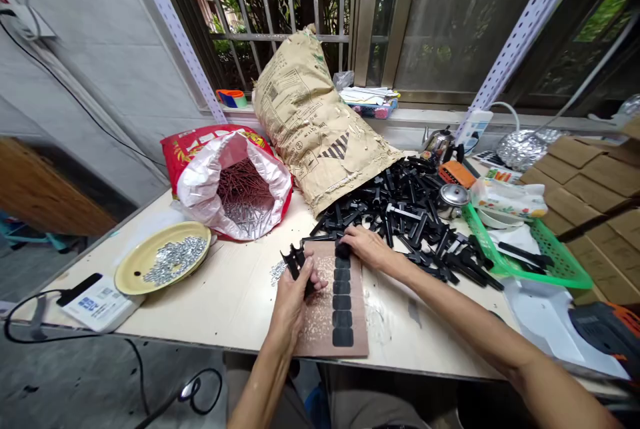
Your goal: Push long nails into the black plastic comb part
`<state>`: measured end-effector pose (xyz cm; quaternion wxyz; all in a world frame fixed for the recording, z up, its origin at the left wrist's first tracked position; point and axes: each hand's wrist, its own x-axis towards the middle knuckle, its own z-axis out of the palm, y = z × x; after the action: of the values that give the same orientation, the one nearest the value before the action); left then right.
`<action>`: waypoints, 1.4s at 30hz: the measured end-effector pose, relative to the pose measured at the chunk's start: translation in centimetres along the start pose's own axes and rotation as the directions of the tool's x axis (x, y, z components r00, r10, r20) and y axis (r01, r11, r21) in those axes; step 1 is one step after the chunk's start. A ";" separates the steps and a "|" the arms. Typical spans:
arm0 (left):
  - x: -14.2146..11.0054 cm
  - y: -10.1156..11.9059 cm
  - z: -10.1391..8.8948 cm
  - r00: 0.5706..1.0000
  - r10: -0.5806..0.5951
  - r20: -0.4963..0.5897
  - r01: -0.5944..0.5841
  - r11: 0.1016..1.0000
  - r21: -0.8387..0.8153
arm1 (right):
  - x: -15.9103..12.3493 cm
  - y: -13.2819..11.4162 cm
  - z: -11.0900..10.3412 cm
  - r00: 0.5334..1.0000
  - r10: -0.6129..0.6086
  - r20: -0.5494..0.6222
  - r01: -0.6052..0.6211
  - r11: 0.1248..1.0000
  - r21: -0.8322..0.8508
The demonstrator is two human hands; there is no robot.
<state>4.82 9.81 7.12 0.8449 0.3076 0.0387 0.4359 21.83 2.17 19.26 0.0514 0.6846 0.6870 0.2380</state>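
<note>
My left hand (295, 289) is closed around black plastic clips (296, 261), whose forked ends point up and away. Below it lies a brown board (320, 329) speckled with pale flecks. Down the board's right side runs a column of black rounded-square pads (343, 319). At the top of that column my right hand (367, 247) has its fingertips closed on a dark pad (343, 250); whether it is lifted or still on the board I cannot tell. Just beyond the right hand spreads a heap of black plastic parts (415, 209).
A paper sack (320, 122) leans behind the heap. At left stand a red bag (200, 149) of long screws and a yellow plate (127, 269) of small metal pieces. A green basket (565, 276), power drill (610, 336) and cardboard boxes (600, 216) occupy the right.
</note>
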 end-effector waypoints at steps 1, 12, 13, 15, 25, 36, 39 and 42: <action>0.2 0.1 -0.1 1.000 0.012 -0.009 -0.011 1.000 0.010 | 0.3 0.0 -0.4 0.999 -0.001 -0.053 0.002 1.000 0.025; 2.9 0.8 -1.4 0.998 0.058 -0.009 -0.058 0.998 0.023 | 5.8 -4.8 -0.5 0.998 0.000 0.063 -0.014 0.976 0.216; 3.0 1.3 -2.1 0.999 0.023 -0.045 -0.023 1.000 0.002 | 6.8 -4.7 0.0 0.995 0.018 0.097 -0.027 0.995 0.094; 3.0 2.2 -3.3 0.995 -0.047 -0.084 0.043 0.998 -0.048 | 8.8 -4.6 0.8 0.981 0.043 0.189 -0.031 0.997 -0.067; 3.2 3.9 -4.8 0.987 -0.161 -0.005 0.150 0.930 -0.337 | 13.2 -5.9 2.9 0.926 -0.070 0.371 0.159 0.964 -0.214; 4.2 2.7 -3.1 0.996 -0.078 -0.043 0.051 0.899 -0.436 | 6.3 -8.4 -1.7 0.801 0.368 -0.472 -0.057 0.833 0.551; 4.4 1.8 -1.3 0.996 0.024 -0.088 -0.062 0.878 -0.474 | 3.8 -10.8 1.2 0.840 0.376 -0.390 -0.027 0.747 0.664; 4.5 1.3 -1.1 0.992 0.025 -0.127 -0.076 0.905 -0.418 | 3.3 -10.6 3.0 0.931 0.182 -0.315 0.039 0.810 0.585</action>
<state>6.35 14.34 7.83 0.8759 0.0923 -0.0145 0.4733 13.09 6.71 13.22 -0.2952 0.6382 0.6975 0.1381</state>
